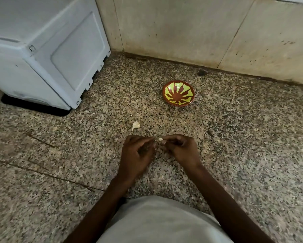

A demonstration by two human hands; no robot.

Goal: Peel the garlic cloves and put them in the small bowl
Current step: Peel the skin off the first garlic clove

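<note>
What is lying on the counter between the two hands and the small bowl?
In the head view, one loose garlic clove lies on the speckled counter between the hands and the small bowl, nearer the hands. Otherwise that stretch looks bare.

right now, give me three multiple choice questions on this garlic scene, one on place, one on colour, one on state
1. Where is the loose garlic clove on the granite counter?
A. inside the bowl
B. between the hands and the bowl
C. on the white appliance

2. What colours is the small bowl?
A. brown and yellow-green
B. blue and white
C. plain black

3. What is in the bowl?
A. three peeled cloves
B. water
C. nothing

Answers:
1 B, it lies just beyond the left hand and right hand, short of the bowl.
2 A, brown with yellow-green petals.
3 C, only its pattern shows; the hands' grip holds one clove.
</note>
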